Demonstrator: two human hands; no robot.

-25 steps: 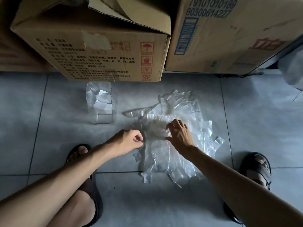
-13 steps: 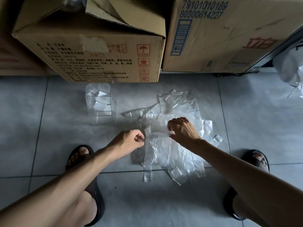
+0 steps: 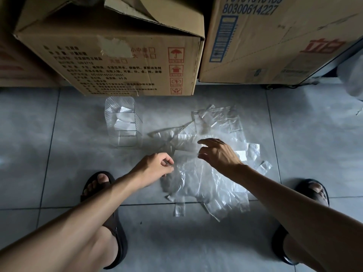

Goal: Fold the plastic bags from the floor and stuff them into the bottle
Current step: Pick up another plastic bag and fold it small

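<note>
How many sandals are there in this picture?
2. The left sandal sits left of the plastic bags; the right sandal sits right of them, partly hidden from view.

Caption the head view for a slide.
Left hand pinches one bag from the pile; right hand reaches over it; bottle stands beyond.

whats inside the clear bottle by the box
Through the wall of the clear bottle, a few folded plastic bags show, stacked in its upper and middle part. They overlap, so their number cannot be told. The lowest part looks empty, though glare makes that uncertain.
</note>
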